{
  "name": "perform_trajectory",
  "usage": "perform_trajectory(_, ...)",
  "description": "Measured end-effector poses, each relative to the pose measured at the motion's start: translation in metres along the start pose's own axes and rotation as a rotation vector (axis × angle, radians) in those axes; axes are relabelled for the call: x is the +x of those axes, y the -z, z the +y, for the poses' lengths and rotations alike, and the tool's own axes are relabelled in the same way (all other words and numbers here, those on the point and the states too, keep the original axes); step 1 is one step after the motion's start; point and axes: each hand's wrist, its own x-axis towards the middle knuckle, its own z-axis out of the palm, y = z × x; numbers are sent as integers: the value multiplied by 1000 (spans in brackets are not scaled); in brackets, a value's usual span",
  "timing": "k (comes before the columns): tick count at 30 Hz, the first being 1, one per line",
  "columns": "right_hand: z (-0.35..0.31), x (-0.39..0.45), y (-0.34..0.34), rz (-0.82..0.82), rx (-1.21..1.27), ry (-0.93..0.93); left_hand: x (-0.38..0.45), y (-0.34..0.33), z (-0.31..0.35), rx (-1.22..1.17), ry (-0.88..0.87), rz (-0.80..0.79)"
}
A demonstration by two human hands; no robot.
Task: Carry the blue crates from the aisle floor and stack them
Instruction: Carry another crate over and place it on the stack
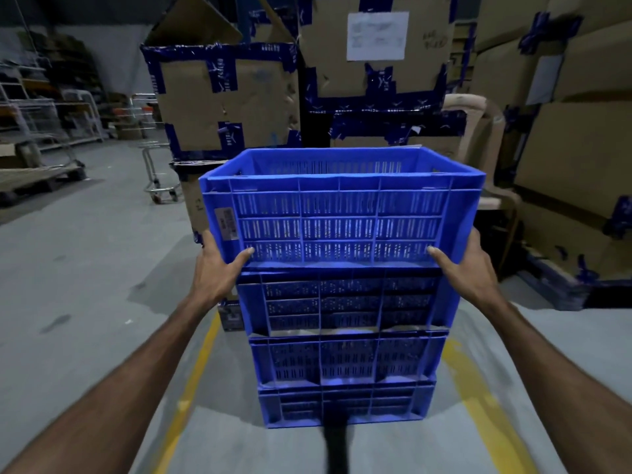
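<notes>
Both hands' grip closed around top crate atop stack.

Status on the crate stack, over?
Left hand and right hand grip the top crate's lower corners. It sits atop three stacked crates. Nothing in the way.

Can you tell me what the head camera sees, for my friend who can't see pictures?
Two bare hands, left hand and right hand, grip the top blue crate on a stack of blue crates before taped cardboard boxes.
</notes>
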Motion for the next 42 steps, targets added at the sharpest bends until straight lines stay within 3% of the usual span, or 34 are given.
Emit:
perform_trajectory(31, 18, 28, 5, -71, 36, -25, -16, -19, -3, 58, -25, 25)
perform_trajectory(42, 27, 31, 6, -26, -97, -9, -24, -29, -6, -28, -10, 56)
